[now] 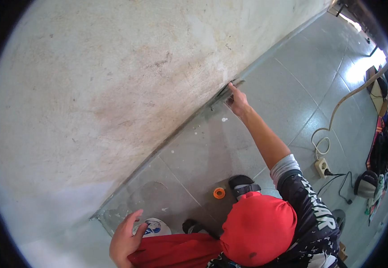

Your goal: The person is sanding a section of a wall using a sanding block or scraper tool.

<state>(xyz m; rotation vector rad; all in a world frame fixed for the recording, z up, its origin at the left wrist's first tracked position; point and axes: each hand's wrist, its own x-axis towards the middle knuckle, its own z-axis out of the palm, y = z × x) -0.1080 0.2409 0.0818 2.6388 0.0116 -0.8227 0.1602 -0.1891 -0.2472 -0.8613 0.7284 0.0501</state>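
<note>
My right hand (237, 102) reaches to the foot of the pale wall (140, 87), fingers bent at a thin strip-like object (239, 82) along the joint with the grey tiled floor (214, 147). Its fingertips are partly hidden, so the grip is unclear. At lower left, my left hand (127, 238) is raised, thumb and fingers apart, with nothing in it. Just beside it is a round white object with blue print (153, 227), partly covered. An orange ring-shaped roll (219, 193) lies on the floor by a black shoe (242, 184).
Red cloth (257, 227) fills the lower middle, and a second dark shoe (194, 226) shows. On the right lie a white power strip (322, 167) with a black plug, its pale cable (336, 107), a dark rounded object (366, 184) and piled cloth (383, 144). White spots mark the tiles.
</note>
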